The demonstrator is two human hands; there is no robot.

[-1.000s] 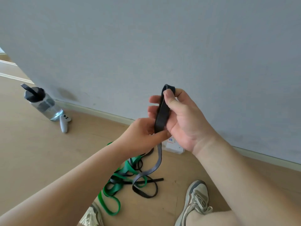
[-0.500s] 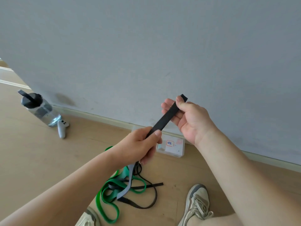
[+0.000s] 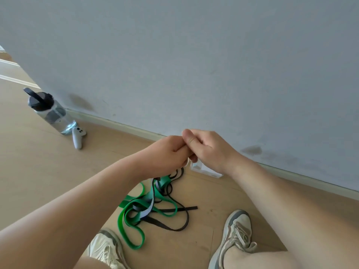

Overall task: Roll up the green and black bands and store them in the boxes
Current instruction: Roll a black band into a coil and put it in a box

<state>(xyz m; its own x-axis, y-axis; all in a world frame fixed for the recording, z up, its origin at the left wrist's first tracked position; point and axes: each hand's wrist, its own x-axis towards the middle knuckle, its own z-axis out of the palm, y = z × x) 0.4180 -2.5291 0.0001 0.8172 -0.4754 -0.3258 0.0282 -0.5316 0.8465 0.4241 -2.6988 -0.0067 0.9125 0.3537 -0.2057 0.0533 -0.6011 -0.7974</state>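
Note:
My left hand (image 3: 167, 152) and my right hand (image 3: 207, 150) are pressed together in front of the wall, with fingers curled. They close round the end of the black band, which is hidden inside them. A black strand drops from under my left hand to the black band (image 3: 174, 228) lying in loops on the wooden floor. It is tangled there with the green band (image 3: 134, 235). A small clear plastic box (image 3: 206, 170) sits on the floor by the baseboard, partly covered by my right wrist.
A water bottle (image 3: 50, 111) with a black cap stands at the left by the wall, with a white controller (image 3: 77, 137) beside it. My two shoes (image 3: 108, 249) (image 3: 237, 235) sit at the bottom, either side of the bands.
My hands, apart with a stretch of black band taut between them, have come together and lowered. The held length of band is now hidden in my fingers.

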